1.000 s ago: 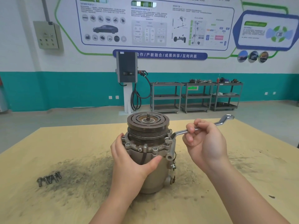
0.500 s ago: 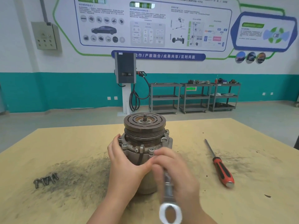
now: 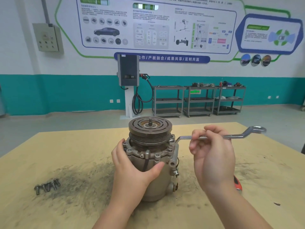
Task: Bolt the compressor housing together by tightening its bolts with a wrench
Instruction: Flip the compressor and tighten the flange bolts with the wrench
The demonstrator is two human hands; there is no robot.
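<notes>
Compressor housing [image 3: 153, 176] is standing upright on worktop [image 3: 66, 146]. Left hand [image 3: 132, 169] is gripping its body; right hand [image 3: 212, 156] is gripping wrench [image 3: 231, 136], seated at right flange bolt. Keeping ring square and housing braced should prevent slipping.

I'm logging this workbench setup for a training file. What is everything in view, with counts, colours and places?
compressor: one, grey metal with dark pulley on top, upright at table centre
wrench: one, silver, one end on a bolt at the housing's right rim, handle pointing right
loose bolts: about four, grey, on the table's left
screwdriver: one, red-orange handle, mostly hidden behind the right forearm
table: one, tan, with dark grime around the compressor
charging station: one, grey, by the back wall
carts: three, grey, along the back wall
electrical box: one, beige, wall upper left
left hand: grips the housing
right hand: holds the wrench handle
</notes>
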